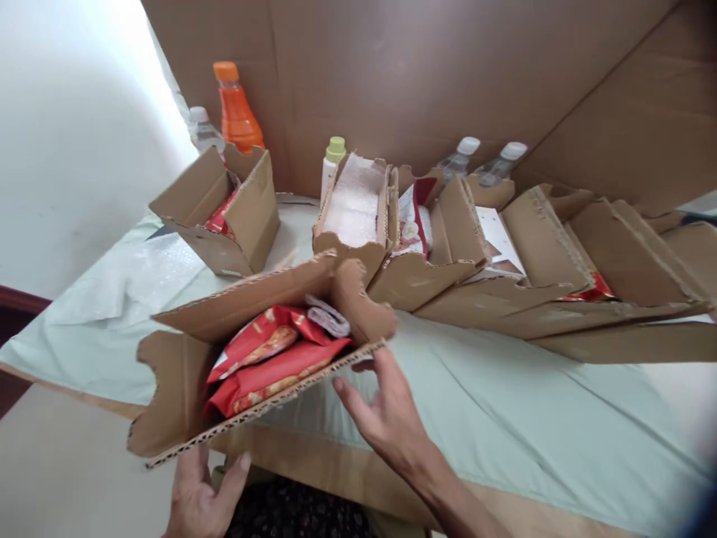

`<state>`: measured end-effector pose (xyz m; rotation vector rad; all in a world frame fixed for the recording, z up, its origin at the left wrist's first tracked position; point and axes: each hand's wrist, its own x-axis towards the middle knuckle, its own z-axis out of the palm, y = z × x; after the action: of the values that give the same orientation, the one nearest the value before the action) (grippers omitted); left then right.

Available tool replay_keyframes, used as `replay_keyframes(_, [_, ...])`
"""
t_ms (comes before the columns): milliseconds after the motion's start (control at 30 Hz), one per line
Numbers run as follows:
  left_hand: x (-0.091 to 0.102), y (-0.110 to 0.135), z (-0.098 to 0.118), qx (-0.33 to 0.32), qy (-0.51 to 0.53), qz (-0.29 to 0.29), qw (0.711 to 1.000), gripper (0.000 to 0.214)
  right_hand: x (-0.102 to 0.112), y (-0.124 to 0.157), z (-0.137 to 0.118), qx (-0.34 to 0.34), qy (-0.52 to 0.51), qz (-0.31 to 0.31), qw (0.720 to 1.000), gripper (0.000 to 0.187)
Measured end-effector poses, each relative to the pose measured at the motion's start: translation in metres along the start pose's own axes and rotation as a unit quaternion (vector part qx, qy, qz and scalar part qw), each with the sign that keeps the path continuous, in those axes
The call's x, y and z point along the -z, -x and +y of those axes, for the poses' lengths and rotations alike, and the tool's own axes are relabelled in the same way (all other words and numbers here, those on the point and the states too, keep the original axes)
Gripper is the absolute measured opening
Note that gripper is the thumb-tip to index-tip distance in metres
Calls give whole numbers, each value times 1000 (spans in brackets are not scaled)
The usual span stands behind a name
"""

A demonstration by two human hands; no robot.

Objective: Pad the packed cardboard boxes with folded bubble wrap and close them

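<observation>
An open-topped cardboard box (184, 314) is tilted in front of me over the table's near edge. Inside lie red snack packets (274, 373) and a small roll of clear bubble wrap (328, 317). My left hand (205, 489) supports the box from below at its near left corner, its fingertips hidden under the cardboard and its thumb apart. At the right end, my right hand (386, 411) has its fingers at the near wall and underside, partly out of sight, with the thumb extended alongside.
Several cardboard boxes (448, 276) stand in a row at the right. Another box (261, 213) with a red packet is back left, near an orange bottle (238, 112). Bubble wrap (134, 280) lies on the green cloth (448, 366). Cardboard panels (358, 75) rise behind.
</observation>
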<state>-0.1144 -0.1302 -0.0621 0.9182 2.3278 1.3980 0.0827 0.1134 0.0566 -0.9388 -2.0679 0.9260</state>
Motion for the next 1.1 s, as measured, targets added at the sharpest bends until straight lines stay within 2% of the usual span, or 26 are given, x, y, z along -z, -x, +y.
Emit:
replay_keyframes(133, [8, 6, -15, 36, 61, 22, 997, 79, -55, -41, -5, 3, -110, 13, 994, 65])
replay_keyframes(300, [-2, 11, -13, 22, 66, 27, 997, 92, -89, -67, -9, 46, -128, 20, 991, 72])
replay_keyframes(433, [-16, 13, 4, 37, 59, 19, 997, 84, -105, -57, -8, 111, -105, 28, 988, 73])
replay_keyframes(533, [-19, 14, 7, 41, 29, 30, 998, 74, -116, -40, 5, 115, -92, 41, 988, 68])
replay_keyframes(667, [-23, 15, 2, -7, -13, 7, 1000, 73, -129, -27, 34, 53, -101, 44, 993, 55])
replay_keyframes(767, [-31, 11, 12, -17, -31, 23, 999, 77, -135, -28, 49, -18, -128, 51, 990, 53])
replay_keyframes(833, [-36, 1, 27, -58, -44, 6, 997, 80, -136, -30, 52, -49, -145, 61, 986, 54])
replay_keyframes(900, [-38, -16, 45, -117, -53, -35, 991, 80, -136, -31, 53, -66, -157, 73, 983, 54])
replay_keyframes(967, [-40, -39, 63, -166, -49, -75, 982, 78, -136, -32, 51, -70, -166, 84, 980, 52])
replay_keyframes(1100, [-52, -98, 88, -221, -38, -124, 967, 67, -136, -32, 49, -72, -174, 96, 977, 49])
